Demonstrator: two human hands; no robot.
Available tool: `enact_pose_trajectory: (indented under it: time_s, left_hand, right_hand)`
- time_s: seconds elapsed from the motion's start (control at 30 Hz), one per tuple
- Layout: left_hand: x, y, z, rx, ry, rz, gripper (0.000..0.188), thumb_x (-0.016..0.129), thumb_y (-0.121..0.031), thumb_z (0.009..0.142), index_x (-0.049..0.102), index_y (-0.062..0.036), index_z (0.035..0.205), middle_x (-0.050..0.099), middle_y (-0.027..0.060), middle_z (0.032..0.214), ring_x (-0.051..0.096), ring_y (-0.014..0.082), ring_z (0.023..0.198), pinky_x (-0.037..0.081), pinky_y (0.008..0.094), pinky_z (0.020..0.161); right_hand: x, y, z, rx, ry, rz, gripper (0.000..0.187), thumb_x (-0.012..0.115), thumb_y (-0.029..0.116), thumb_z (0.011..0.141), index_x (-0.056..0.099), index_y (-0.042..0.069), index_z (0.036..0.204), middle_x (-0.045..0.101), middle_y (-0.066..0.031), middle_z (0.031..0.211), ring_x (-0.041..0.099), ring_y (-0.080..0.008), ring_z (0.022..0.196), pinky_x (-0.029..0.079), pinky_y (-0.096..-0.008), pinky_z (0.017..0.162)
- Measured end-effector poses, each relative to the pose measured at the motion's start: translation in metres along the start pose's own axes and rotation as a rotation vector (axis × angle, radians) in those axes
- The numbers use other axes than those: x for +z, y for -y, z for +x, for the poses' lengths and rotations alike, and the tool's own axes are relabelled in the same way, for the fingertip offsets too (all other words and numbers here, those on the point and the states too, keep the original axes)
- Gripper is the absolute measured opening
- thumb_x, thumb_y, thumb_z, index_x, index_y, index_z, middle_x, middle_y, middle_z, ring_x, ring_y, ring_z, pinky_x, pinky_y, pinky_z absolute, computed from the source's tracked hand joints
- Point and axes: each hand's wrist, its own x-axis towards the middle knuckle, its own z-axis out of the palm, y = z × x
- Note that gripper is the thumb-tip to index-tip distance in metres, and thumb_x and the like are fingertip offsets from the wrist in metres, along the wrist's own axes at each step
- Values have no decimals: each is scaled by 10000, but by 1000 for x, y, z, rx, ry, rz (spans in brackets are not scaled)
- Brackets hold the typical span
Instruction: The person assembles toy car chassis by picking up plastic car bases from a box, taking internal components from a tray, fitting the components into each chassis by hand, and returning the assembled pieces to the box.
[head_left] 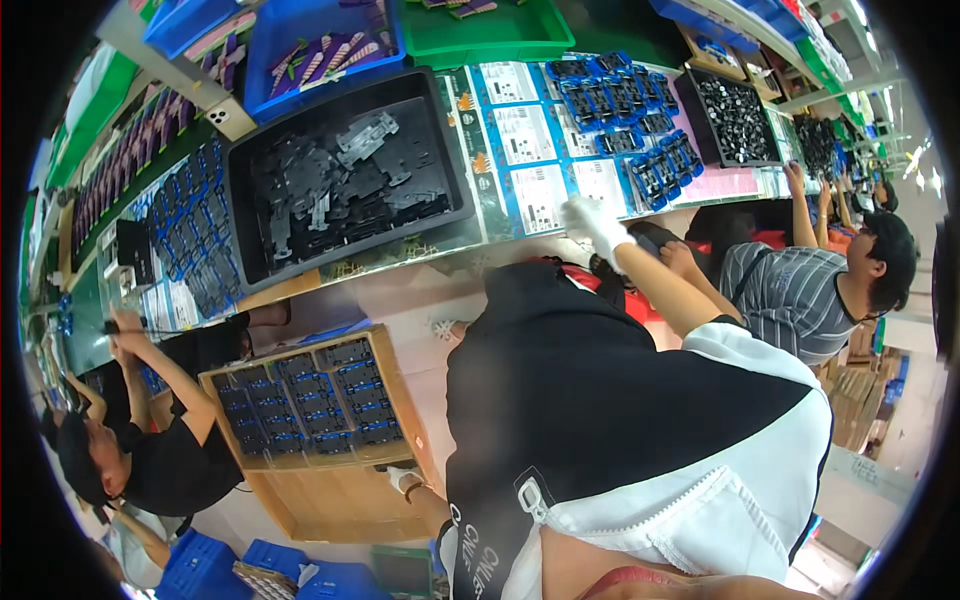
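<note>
My left hand (403,480), in a white glove, is closed on the right side of a cardboard box (411,405) below the bench. The box's far part holds rows of black-and-blue toy car chassis (310,398) in clear trays; bare cardboard shows in its near part. My right hand (592,220), also gloved in white, is at the bench's front edge beside a printed blue-and-white sheet (535,198). Its fingers are curled, and what they hold, if anything, is hidden. Beyond it to the right, more toy car chassis (665,172) stand in rows on the sheets.
A black bin (462,190) of flat dark plastic parts stands on the bench at left, with more chassis (195,235) past it. Behind are blue (258,75) and green (485,50) bins. A black tray (697,120) of small parts lies right. Co-workers (790,290) sit on both sides.
</note>
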Motion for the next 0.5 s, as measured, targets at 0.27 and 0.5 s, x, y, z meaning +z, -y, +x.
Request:
enact_pose_trajectory:
  time_s: [0.27,0.5]
  left_hand:
    - [-61,-156,-89,160,-292,-657,422,453,-263,973,494,-6,1306,537,108,1335,544,249,1152,422,363,974]
    - [-63,-283,-188,485,-5,-1030,408,494,-236,926,515,-35,1281,473,182,1366,457,326,1257,384,425,1051]
  right_hand:
    - [-85,-40,104,429,-224,642,637,485,502,942,514,-76,1210,615,-149,1043,606,-220,772,505,-330,693]
    - [-50,-34,140,373,-223,1105,328,443,344,971,542,42,888,607,-94,788,605,-205,607,514,-256,509]
